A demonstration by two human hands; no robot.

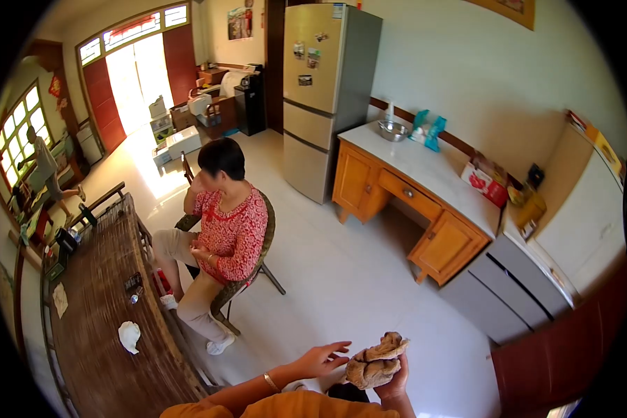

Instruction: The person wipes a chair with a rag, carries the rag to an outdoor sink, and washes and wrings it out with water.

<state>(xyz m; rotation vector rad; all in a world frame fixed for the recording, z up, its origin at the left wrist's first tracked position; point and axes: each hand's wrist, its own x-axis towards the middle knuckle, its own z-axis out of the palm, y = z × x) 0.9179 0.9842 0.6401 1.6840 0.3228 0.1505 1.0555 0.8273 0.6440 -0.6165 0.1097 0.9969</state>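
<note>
In the head view, low and to the right of the middle, a tan-brown folded bundle rests in my right hand. It looks soft and lumpy, with dark creases, and may be cloth, though its exact kind does not show. The fingers of that hand are mostly behind it. Just left of the bundle is my left hand, fingers stretched out and apart, holding nothing. A bracelet circles my left wrist.
A seated person in a red patterned top occupies a chair beside a long wooden bench. White crumpled paper lies on it. A wooden desk, a fridge and grey cabinets line the wall. Another person stands far left.
</note>
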